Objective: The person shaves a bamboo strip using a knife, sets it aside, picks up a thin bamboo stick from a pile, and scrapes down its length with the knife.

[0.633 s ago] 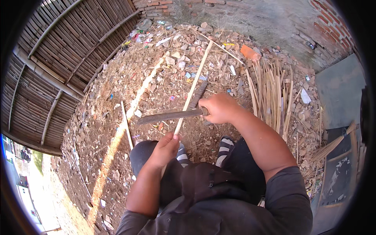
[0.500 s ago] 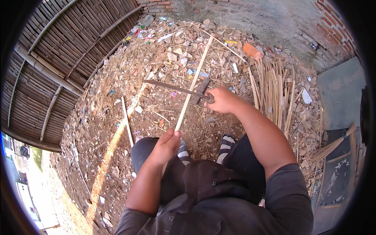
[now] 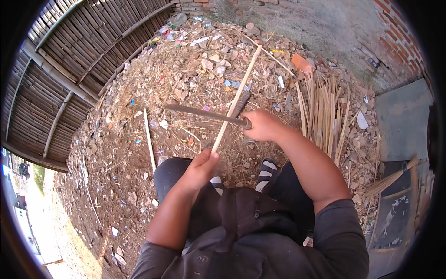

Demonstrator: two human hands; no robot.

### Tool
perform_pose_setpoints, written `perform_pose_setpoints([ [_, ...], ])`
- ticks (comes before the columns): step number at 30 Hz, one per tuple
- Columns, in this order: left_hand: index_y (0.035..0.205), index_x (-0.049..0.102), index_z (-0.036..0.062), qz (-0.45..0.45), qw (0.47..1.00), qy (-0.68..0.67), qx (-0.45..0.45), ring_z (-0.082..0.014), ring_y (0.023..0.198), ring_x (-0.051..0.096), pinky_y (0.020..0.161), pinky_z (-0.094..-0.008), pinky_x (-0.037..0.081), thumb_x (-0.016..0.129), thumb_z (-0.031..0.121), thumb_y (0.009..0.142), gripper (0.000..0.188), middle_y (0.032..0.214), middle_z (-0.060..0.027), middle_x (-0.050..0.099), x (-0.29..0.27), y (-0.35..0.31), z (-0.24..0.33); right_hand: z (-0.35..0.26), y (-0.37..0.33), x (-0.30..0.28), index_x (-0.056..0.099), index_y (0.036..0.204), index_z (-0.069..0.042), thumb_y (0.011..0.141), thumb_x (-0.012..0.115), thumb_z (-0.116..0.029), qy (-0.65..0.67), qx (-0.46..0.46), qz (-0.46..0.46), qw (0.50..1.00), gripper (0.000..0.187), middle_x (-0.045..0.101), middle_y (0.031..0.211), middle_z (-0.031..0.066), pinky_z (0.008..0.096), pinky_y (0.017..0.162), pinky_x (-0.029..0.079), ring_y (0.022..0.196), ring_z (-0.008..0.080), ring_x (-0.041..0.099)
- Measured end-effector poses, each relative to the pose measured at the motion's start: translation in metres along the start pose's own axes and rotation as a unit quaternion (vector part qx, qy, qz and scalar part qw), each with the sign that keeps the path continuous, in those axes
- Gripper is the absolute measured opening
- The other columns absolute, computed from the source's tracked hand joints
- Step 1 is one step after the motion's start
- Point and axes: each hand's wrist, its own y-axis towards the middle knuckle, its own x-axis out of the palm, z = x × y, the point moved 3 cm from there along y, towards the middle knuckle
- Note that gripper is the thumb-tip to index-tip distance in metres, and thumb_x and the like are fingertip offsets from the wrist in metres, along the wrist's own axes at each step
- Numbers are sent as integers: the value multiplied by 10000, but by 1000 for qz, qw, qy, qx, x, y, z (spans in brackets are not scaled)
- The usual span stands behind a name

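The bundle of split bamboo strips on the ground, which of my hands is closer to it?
Right. Your right hand, gripping the knife, is just left of the bundle of split bamboo strips. Your left hand, holding the bamboo stick, is farther away, lower left.

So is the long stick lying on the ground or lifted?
Lifted at the near end: the left hand grips the bamboo stick. Whether its far tip rests on the rubble cannot be told.

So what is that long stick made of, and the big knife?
The stick in the left hand looks like split bamboo or pale wood: straw-coloured, dry, matte, straight. The knife in the right hand seems to be metal: its long flat blade is dull dark grey, not shiny. Its handle is hidden in the fist.
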Motion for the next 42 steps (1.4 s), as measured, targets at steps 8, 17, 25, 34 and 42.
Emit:
perform_pose_setpoints([
  [8,971,479,80,27,990,130,-35,-67,775,497,696,-241,416,698,49,852,251,826,30,500,7,-4,11,15,7,1,698,985,-107,735,684,-228,16,49,39,998,278,694,860,177,476,751,534,845,389,672],
  [17,971,472,87,16,994,111,-9,-49,715,468,647,-220,400,668,1,826,258,808,42,479,2,2,-1,6,3,1,700,973,-54,742,701,-226,-30,28,12,999,288,688,830,190,458,736,535,814,373,680],
  [25,951,467,108,17,996,88,-6,-29,629,434,557,-220,360,656,11,826,247,756,72,457,4,2,3,22,8,6,689,934,-77,725,706,-229,-20,22,7,1000,259,687,805,174,466,726,536,810,370,676],
  [34,952,461,107,7,996,93,-12,-30,583,424,509,-206,334,622,16,842,215,732,62,446,1,4,4,-1,4,19,651,833,-61,736,712,-269,-20,-23,-44,999,238,674,786,175,482,702,519,784,385,669],
  [42,971,473,113,22,996,91,-10,-34,577,442,503,-204,332,620,41,855,201,746,32,515,-6,7,-2,6,7,20,669,881,-73,731,685,-220,-24,-28,0,999,211,676,759,179,499,694,529,759,382,677],
])
